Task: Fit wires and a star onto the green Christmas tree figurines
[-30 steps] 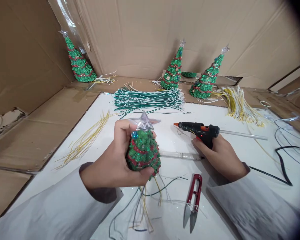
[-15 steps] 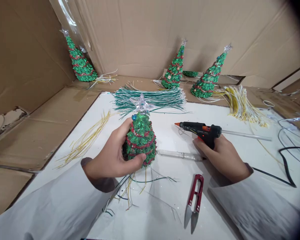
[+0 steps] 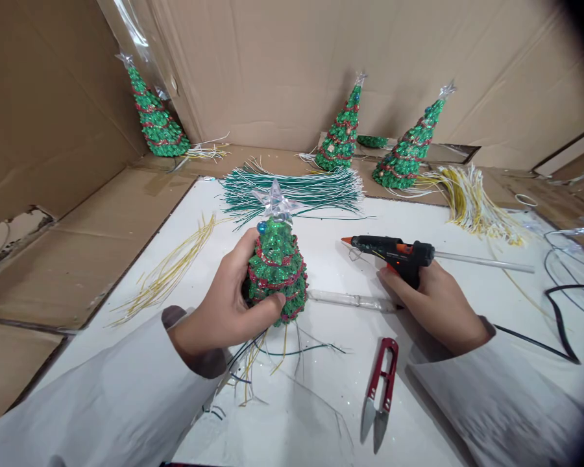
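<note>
My left hand point(image 3: 233, 298) is wrapped round a small glittery green Christmas tree point(image 3: 278, 266) with red garlands, a blue bauble and a clear star point(image 3: 276, 201) on top. Cut wire ends in yellow, green and white trail out below its base. In my right hand point(image 3: 431, 298) is a black hot glue gun point(image 3: 389, 251), its orange nozzle pointing left towards the tree but apart from it. A clear glue stick point(image 3: 484, 261) sticks out of the gun's back. Red thread snips point(image 3: 382, 389) lie on the white board in front of my right hand.
Three more trees stand at the back, one at the left point(image 3: 158, 120), one in the middle point(image 3: 340, 133) and one at the right point(image 3: 411, 149). Green wires point(image 3: 292, 191), yellow wires point(image 3: 170, 269) and yellow-white wires point(image 3: 472, 201) lie on the board point(image 3: 331, 415). A black cord point(image 3: 559, 318) runs at the right.
Hardly anything differs: the view has shifted slightly. Both hands keep the same hold on the tree and the glue gun.
</note>
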`<state>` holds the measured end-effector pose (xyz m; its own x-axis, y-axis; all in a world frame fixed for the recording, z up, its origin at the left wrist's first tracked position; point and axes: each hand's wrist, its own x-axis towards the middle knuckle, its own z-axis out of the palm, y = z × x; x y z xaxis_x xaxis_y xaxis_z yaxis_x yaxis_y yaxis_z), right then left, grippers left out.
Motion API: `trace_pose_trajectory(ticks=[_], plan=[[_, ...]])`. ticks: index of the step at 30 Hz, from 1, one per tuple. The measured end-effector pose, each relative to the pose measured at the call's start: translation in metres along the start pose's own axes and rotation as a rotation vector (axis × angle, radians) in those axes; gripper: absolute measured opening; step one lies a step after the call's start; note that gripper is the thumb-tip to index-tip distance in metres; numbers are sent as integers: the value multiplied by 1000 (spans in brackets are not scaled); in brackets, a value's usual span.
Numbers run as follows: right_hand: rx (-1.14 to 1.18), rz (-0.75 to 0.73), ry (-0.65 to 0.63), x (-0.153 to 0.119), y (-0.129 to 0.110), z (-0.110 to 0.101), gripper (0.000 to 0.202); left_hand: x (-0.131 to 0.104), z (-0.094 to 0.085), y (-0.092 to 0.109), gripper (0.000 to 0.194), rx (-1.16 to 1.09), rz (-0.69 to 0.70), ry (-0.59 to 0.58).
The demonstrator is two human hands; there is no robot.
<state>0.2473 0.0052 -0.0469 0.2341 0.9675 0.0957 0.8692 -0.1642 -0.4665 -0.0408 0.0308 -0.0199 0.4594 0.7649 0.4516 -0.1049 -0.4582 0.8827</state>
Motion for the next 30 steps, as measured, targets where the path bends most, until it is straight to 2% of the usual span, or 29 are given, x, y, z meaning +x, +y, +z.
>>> trace_pose_trajectory(ticks=[5,15,27,30], plan=[[-3,-6,17,1,2,1,48,2,1,3,39,9,9,-7],[-15,-4,16,-1,3,2,46,0,0,-1,44,3,8,-13],[-19,-27,31,0,0,1,41,0,1,2,38,101,9,41],[-18,-34,32,0,1,2,42,0,1,1,39,96,5,22]])
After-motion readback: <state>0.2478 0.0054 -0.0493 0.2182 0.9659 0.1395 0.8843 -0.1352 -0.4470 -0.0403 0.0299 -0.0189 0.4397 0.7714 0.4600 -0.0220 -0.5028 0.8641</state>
